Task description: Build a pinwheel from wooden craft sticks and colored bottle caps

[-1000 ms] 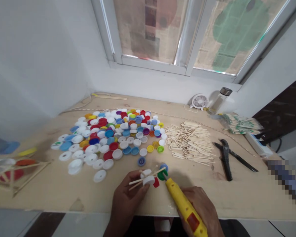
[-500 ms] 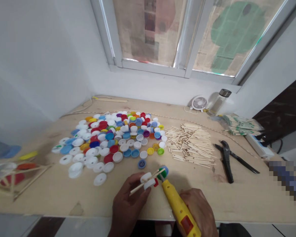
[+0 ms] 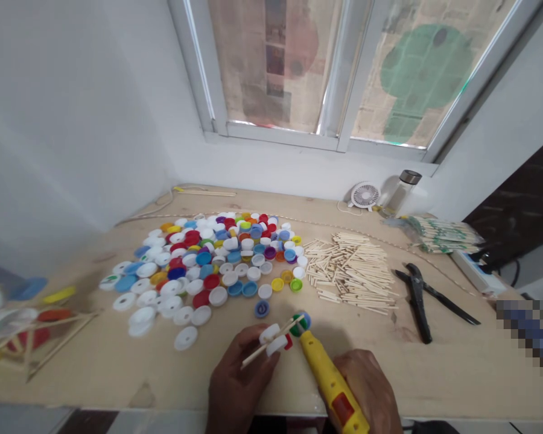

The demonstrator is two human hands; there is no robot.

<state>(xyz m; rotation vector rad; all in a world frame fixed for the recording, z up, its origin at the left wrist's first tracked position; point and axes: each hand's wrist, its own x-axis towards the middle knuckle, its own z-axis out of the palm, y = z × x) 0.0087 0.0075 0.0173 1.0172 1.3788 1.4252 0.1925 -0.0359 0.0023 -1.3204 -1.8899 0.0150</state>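
Note:
My left hand (image 3: 239, 377) is closed on a small assembly of bottle caps and wooden sticks (image 3: 276, 339) at the near edge of the wooden table (image 3: 434, 367); white, red, green and blue caps show on it. My right hand (image 3: 366, 389) grips a yellow glue gun (image 3: 328, 380) with a red trigger. Its nozzle points up-left and touches the assembly near the green cap (image 3: 297, 324).
A spread of coloured bottle caps (image 3: 208, 259) lies beyond my hands, a heap of wooden sticks (image 3: 350, 271) to its right, then black pliers (image 3: 419, 301). A small white fan (image 3: 364, 195), a bottle (image 3: 398, 191) and a stick packet (image 3: 441, 234) stand further back. A stick-and-cap structure (image 3: 22, 328) sits far left.
The view has tilted slightly, so everything sits a little lower. My hands keep the assembly and the glue gun together, with the assembly turned slightly.

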